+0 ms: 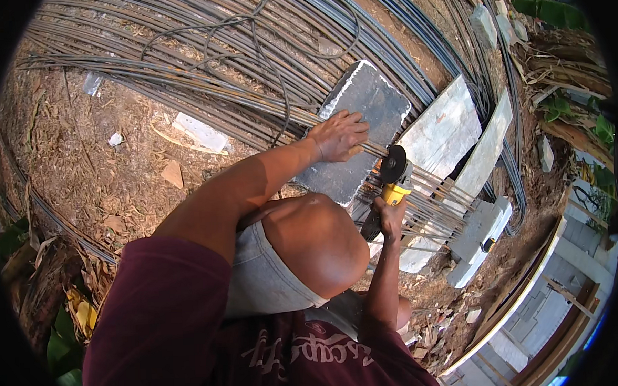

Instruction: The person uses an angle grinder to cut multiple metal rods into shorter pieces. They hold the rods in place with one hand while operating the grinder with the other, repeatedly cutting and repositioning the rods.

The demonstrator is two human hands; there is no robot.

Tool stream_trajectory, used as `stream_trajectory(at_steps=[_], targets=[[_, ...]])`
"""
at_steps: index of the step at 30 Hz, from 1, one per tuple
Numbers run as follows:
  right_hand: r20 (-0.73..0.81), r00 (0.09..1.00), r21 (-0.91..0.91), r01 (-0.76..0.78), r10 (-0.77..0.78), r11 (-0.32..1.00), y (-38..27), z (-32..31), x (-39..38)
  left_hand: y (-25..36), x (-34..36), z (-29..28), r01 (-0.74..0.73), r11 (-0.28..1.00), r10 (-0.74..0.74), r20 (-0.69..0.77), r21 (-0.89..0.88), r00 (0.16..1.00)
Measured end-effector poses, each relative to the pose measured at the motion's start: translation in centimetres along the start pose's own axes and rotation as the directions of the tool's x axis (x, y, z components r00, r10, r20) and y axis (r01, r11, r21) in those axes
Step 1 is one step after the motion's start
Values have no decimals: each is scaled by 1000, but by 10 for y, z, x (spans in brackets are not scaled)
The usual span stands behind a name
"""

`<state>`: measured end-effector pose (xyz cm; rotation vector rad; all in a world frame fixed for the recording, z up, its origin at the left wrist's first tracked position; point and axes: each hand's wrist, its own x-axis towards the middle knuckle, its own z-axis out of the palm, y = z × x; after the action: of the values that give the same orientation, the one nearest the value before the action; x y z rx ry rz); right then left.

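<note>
My left hand [342, 135] is closed over several thin steel rods [375, 149] where they cross a dark stone slab [381, 100]; the fingers' undersides are hidden. In my right hand [391, 217] is a yellow and black angle grinder [394, 193], gripped round its body. Its dark cutting disc [393, 164] stands upright close to the rods, just right of my left hand. Whether the disc touches a rod I cannot tell. More cut rods [427, 219] lie side by side to the right, their far ends near a grey block [486, 223].
Long steel bars [199, 46] cover the ground at the far left, with a dark cable [255, 40] looped over them. Pale flat boards [444, 128] lie right of the slab. White rubble [201, 132] sits on the dirt. A curved-looking wall edge [527, 287] stands at the lower right.
</note>
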<state>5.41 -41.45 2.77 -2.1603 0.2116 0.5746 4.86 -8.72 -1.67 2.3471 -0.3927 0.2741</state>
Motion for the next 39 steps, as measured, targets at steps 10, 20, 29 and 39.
stream_trajectory(at_steps=[10,20,29,39], targets=[[-57,997,-40,-56,54,998,-10,4,-2,0,0,1,7,1000,-6,22,-10,1000],[-131,991,222,10,20,975,-39,-7,-14,-1,1,0,-18,1000,18,-28,-6,999],[-376,923,353,220,-77,910,-107,-101,-78,4,1,-4,-36,999,39,-69,33,997],[-405,844,842,194,352,504,-40,-160,-201,9,5,-8,-6,999,8,-67,32,998]])
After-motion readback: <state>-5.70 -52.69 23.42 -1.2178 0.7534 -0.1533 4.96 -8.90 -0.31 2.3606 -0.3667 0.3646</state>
